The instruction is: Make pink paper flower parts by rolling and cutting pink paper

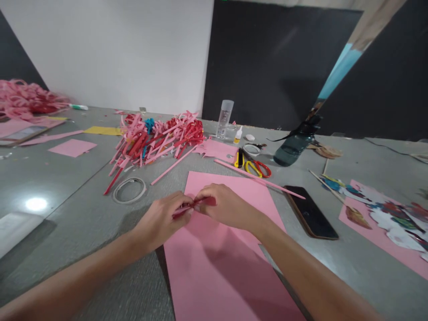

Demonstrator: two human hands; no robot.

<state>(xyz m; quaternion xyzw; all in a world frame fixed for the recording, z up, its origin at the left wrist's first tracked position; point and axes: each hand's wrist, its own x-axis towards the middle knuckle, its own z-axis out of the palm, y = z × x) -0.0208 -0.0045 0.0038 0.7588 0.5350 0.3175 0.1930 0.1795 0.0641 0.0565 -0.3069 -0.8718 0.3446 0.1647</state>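
Observation:
My left hand (167,218) and my right hand (217,206) meet above a large pink paper sheet (220,267). Both are closed, fingertips pinching a small dark red paper strip (210,201) between them. Part of the strip is hidden by the fingers, so I cannot tell its full shape. A pink paper strip (261,179) lies beyond my right hand, its near end over a phone (312,214). Left of the sheet rests a white cable coil (129,191). Behind it sits a pile of pink and red paper strips (157,138).
Scissors (257,168), a small glue bottle (238,134) and a clear plastic cylinder (224,118) stand or lie farther back. A dark bottle (296,145) leans at the right, near painted paper cutouts (394,214). More curled pink strips (26,100) are heaped far left.

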